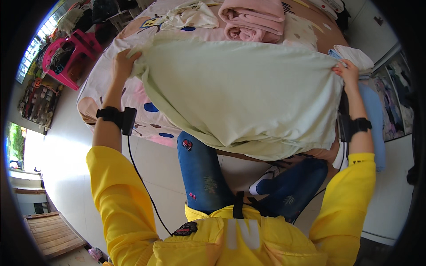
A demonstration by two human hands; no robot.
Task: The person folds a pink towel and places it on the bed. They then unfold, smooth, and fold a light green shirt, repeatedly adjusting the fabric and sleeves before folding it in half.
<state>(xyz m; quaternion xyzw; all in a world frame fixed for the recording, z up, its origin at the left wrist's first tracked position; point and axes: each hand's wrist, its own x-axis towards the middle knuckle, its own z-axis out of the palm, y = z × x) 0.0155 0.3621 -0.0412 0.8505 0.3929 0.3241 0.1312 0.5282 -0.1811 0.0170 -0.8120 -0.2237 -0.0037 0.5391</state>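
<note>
A pale green cloth (pixel 248 88) is stretched wide between my two hands, over the near side of the bed. My left hand (pixel 123 65) pinches its far left corner, fingers closed on the fabric. At the far right corner, my right hand (pixel 347 73) grips the cloth between thumb and fingers. The cloth looks doubled, with a loose fold sagging along its left side and its lower edge hanging over the bed's near edge above my knees. What kind of cloth item it is, I cannot tell.
Folded pink blankets (pixel 253 17) and a crumpled cream cloth (pixel 191 17) lie farther back on the patterned bed sheet (pixel 100 95). Folded white fabric (pixel 355 57) and a blue cloth (pixel 372 119) are at the right. A pink plastic chair (pixel 66 80) stands left of the bed.
</note>
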